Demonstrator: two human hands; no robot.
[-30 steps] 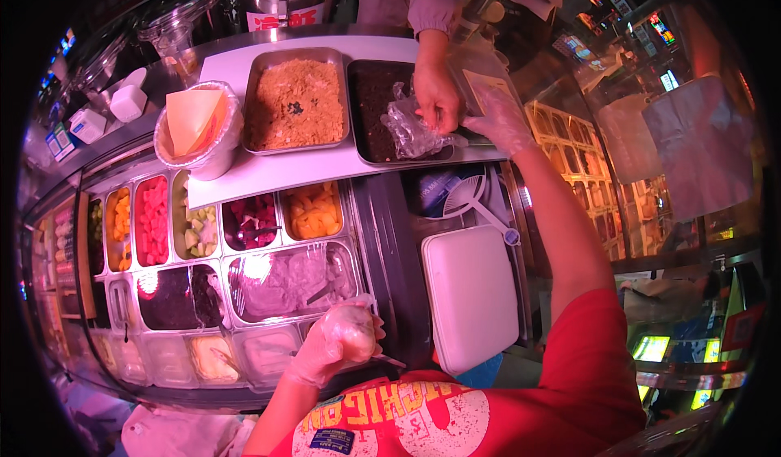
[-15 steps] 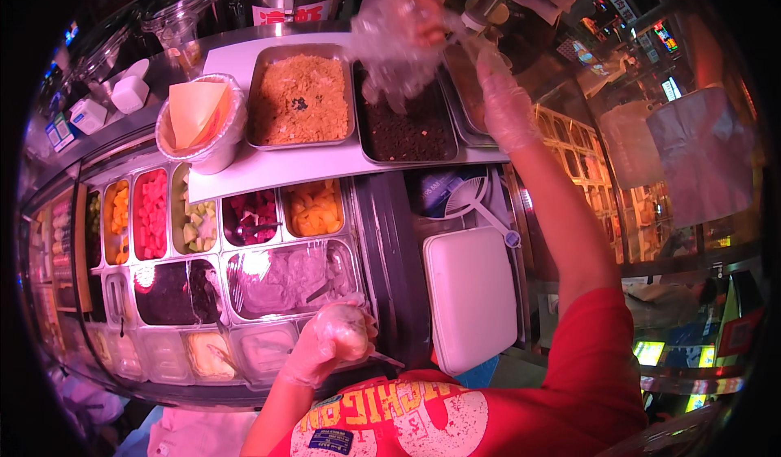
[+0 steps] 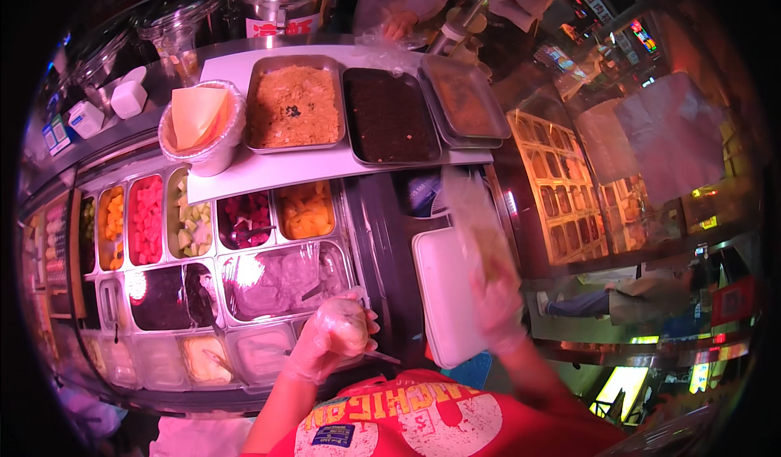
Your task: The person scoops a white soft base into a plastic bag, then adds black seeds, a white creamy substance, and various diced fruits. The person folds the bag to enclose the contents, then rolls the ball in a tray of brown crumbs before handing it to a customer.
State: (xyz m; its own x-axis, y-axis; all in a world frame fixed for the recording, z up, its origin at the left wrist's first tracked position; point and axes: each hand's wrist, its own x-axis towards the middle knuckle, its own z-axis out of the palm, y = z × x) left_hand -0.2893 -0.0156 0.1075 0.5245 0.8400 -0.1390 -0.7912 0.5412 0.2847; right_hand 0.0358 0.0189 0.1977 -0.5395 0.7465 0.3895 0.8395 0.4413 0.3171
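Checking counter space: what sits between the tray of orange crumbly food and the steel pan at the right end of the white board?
In the head view, one pan of dark filling lies between the orange crumb tray and the right-end steel pan, touching or nearly touching both.

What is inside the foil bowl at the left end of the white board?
The foil bowl holds folded sheets of yellow-orange paper. Whatever lies beneath the paper is covered and cannot be seen.

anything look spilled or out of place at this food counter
Nothing looks spilled. The three metal trays sit in a row on the white board, and the fruit bins below look tidy. The gloved left hand rests at the counter edge; the gloved right hand is motion-blurred, so its contents are unclear.
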